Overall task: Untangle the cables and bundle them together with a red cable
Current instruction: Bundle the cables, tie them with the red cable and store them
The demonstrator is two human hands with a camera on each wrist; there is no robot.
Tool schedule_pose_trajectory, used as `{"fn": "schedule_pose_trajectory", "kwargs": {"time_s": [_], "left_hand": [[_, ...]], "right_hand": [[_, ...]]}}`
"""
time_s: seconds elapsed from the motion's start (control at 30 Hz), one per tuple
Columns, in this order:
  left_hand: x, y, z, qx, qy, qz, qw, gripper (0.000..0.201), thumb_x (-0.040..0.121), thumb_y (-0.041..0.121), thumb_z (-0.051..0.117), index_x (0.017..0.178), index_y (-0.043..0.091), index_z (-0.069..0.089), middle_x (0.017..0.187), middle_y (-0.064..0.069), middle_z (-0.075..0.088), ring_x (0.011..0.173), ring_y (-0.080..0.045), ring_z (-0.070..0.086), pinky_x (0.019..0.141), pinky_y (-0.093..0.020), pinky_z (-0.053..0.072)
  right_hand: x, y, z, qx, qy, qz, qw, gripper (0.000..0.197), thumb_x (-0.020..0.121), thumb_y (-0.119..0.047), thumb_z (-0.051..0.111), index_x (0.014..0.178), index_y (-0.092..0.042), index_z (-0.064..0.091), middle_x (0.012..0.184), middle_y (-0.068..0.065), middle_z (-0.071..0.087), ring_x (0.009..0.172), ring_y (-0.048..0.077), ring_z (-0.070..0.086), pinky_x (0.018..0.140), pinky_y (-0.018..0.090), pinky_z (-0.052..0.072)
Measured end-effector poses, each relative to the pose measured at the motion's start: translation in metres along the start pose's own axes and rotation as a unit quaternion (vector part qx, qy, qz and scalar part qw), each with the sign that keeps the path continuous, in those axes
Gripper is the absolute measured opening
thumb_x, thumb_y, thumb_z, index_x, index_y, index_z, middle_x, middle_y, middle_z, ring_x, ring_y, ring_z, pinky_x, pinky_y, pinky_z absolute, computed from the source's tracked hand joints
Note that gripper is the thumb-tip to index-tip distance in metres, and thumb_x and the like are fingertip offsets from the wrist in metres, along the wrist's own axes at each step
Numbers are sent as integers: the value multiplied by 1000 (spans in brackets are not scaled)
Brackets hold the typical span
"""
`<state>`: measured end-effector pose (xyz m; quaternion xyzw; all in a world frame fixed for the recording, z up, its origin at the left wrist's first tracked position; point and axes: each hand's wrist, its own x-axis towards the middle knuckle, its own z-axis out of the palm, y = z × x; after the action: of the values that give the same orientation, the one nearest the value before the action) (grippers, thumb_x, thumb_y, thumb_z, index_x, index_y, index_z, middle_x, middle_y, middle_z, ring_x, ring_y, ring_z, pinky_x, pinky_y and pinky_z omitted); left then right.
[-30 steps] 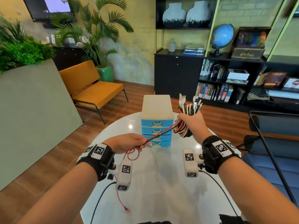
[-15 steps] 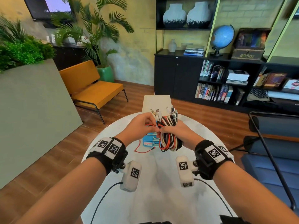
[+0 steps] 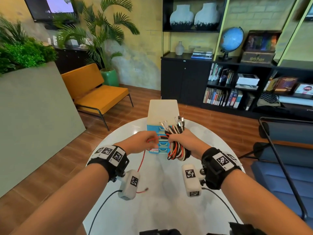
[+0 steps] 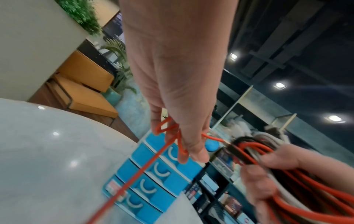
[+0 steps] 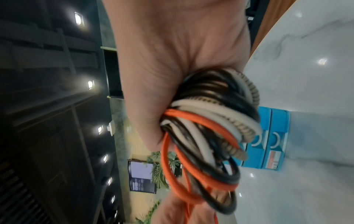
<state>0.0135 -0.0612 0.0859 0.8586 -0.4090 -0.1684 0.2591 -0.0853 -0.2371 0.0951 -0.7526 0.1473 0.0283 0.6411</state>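
Cables (image 3: 177, 146) in black, white and red sit coiled as a bundle at the centre of the head view, above the white table (image 3: 160, 209), clenched in the right hand (image 3: 185, 141). Their plugs poke upward before the blue drawer unit (image 3: 162, 116). Just left, the left hand (image 3: 141, 143) pinches the red cable (image 4: 172, 136), whose loose end trails down toward the lower left of the table.

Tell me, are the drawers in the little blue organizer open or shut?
Shut, those that show: the visible fronts of the drawer unit sit flush. The cable bundle hides part.
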Motion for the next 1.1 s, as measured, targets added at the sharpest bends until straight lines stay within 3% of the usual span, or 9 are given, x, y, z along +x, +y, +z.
{"fn": "schedule_pose_trajectory", "kwargs": {"time_s": [0.2,0.3,0.4,0.57,0.77,0.9,1.0,1.03,1.1], "left_hand": [[-16,-33,-9,-37,22,-71,997,19,89,41,59,93,23,64,87,6,65,85,-17,61,79,-31,51],[-20,-37,-8,-108,29,-95,989,17,86,38,65,94,23,66,89,3,66,80,-14,59,74,-28,51],[-24,-38,-8,-214,47,-87,972,15,86,27,68,99,21,70,96,2,68,83,-14,59,69,-24,51],[-30,-42,-16,-460,126,-103,873,15,91,6,58,104,2,64,86,-6,64,77,-13,62,78,-23,58],[-28,-53,-19,-572,183,-111,792,17,98,16,47,95,4,59,110,-14,62,111,-23,61,92,-40,54],[-20,-46,-17,-705,217,-75,671,27,102,18,37,90,3,56,94,-12,65,108,-23,62,95,-43,48],[-16,-45,-18,-775,229,-53,586,26,102,18,36,84,8,51,70,-2,58,90,-18,61,98,-43,46],[-17,-44,-19,-774,230,-56,587,25,102,18,37,81,10,49,66,-1,53,81,-16,59,98,-43,46],[-19,-43,-22,-727,230,-77,642,16,98,16,45,84,12,50,65,0,48,71,-13,55,93,-42,48]], "right_hand": [[-3,-3,-21,28,45,6,999,26,85,-2,59,111,-7,63,99,12,75,88,23,74,79,35,60],[-5,-7,-23,25,51,13,998,19,89,-6,58,106,-8,64,91,9,75,75,16,74,59,23,57],[-5,-9,-27,19,71,14,997,12,90,-7,58,101,-9,62,82,5,73,65,10,72,53,20,54],[-4,-7,-35,13,136,39,990,5,89,-8,59,85,-9,56,50,-4,62,40,5,60,41,18,46],[-2,-5,-41,17,170,60,983,17,86,-13,61,101,-5,61,86,17,65,58,19,62,47,23,52],[0,-3,-39,23,177,63,982,9,88,-12,60,94,-6,58,81,16,62,47,14,59,42,21,49],[1,1,-40,23,184,76,980,8,89,-14,61,90,-7,58,77,14,62,47,14,59,43,22,50],[1,3,-40,25,188,82,978,8,89,-15,61,90,-8,57,75,13,61,48,15,59,45,24,50],[2,4,-43,32,200,91,975,10,88,-15,61,94,-8,56,72,10,59,51,16,59,48,25,51]]}}
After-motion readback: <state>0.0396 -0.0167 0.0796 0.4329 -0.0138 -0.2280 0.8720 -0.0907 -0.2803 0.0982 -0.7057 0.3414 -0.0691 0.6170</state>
